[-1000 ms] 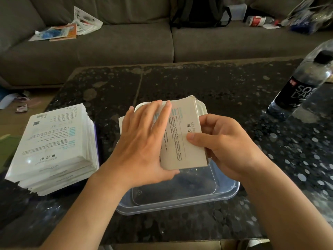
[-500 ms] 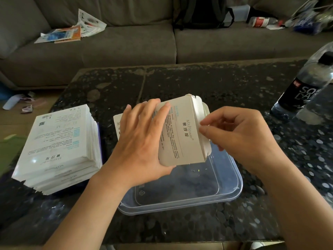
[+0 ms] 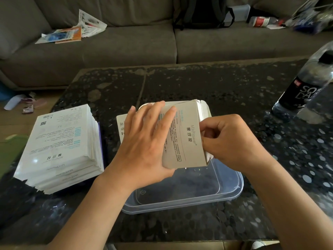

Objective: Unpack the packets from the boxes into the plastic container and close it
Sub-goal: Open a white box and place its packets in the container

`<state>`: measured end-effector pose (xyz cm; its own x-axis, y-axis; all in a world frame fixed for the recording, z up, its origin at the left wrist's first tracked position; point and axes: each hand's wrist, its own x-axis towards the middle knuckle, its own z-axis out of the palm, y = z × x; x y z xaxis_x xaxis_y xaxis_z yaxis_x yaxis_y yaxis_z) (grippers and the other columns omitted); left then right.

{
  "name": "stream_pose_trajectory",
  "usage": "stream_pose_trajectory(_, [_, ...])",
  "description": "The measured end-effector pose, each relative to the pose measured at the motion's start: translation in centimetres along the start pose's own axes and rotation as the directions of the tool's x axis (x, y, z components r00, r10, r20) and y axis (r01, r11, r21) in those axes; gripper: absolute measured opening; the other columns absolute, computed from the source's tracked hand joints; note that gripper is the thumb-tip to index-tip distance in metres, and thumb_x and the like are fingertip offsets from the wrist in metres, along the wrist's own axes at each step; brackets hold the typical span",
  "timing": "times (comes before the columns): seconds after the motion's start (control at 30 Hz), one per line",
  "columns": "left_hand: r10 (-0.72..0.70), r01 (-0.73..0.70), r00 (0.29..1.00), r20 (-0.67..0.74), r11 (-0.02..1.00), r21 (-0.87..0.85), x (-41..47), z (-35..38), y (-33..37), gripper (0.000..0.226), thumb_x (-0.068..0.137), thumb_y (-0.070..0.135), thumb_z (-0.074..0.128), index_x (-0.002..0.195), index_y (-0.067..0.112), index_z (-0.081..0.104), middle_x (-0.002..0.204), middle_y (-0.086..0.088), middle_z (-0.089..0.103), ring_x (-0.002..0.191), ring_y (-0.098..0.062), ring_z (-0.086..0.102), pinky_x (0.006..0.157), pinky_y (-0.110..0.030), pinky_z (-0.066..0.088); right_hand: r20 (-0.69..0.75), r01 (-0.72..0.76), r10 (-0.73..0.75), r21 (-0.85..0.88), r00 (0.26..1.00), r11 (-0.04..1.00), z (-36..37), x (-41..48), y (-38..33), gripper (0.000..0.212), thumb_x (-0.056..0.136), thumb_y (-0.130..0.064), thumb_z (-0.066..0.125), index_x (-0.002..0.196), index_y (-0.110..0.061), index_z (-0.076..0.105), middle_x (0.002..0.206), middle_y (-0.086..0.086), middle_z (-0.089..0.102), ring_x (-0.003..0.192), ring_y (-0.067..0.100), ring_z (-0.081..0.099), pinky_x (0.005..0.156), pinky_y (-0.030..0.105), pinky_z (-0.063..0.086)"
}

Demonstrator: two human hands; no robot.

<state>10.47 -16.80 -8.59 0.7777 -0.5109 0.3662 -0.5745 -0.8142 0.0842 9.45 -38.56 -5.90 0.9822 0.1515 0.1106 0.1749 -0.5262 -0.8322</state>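
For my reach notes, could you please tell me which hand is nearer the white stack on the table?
Left. The left hand holds the box just right of the stack, apart from it; the right hand pinches the box's opposite end, farther right.

Packet stack (image 3: 59, 147) left, bottle (image 3: 302, 92) right — far tabletop (image 3: 198, 83) open

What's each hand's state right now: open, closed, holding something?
Left hand: holding the box, fingers across its face, thumb underneath.
Right hand: closed, pinching the box's end.
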Motion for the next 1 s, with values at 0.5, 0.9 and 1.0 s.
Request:
stream_pose_trajectory(0.5, [-0.025, 0.025, 1.000, 0.004, 1.000, 0.002, -0.4, 0.3, -0.4, 0.124, 0.062, 0.059, 0.087, 0.156, 0.013, 0.021, 0.161, -0.021, 0.031, 0.149, -0.043, 0.030, 0.120, -0.071, 0.020, 0.070, -0.073, 0.063, 0.158, 0.996, 0.985, 0.8, 0.4, -0.4, 0.024, 0.092, -0.003, 0.069, 0.088, -0.024, 0.079, 0.084, -0.011, 0.077, 0.080, 0.007, 0.076, 0.058, 0.023, 0.060])
stream_pose_trajectory(0.9, [-0.049, 0.048, 0.998, -0.037, 0.998, -0.035, -0.6, 0.0, -1.0, 0.124, 0.063, 0.062, 0.085, 0.158, 0.014, 0.020, 0.161, -0.018, 0.029, 0.150, -0.040, 0.028, 0.122, -0.068, 0.018, 0.114, -0.250, 0.229, 0.616, 0.967, 0.747, 0.3, 0.6, -1.1, 0.024, 0.077, -0.024, 0.070, 0.076, -0.003, 0.058, 0.090, 0.017, 0.076, 0.087, 0.034, 0.075, 0.058, 0.035, 0.058])
stream_pose_trajectory(1.0, [-0.066, 0.065, 0.997, -0.052, 0.998, -0.014, -0.6, -0.1, -1.3, 0.125, 0.063, 0.062, 0.086, 0.158, 0.013, 0.022, 0.161, -0.019, 0.031, 0.149, -0.041, 0.029, 0.122, -0.069, 0.018, 0.064, -0.239, 0.266, 0.668, 0.962, 0.704, -0.1, 0.6, -1.4, 0.021, 0.086, -0.025, 0.065, 0.080, -0.007, 0.056, 0.092, 0.016, 0.075, 0.087, 0.030, 0.074, 0.066, 0.037, 0.057])
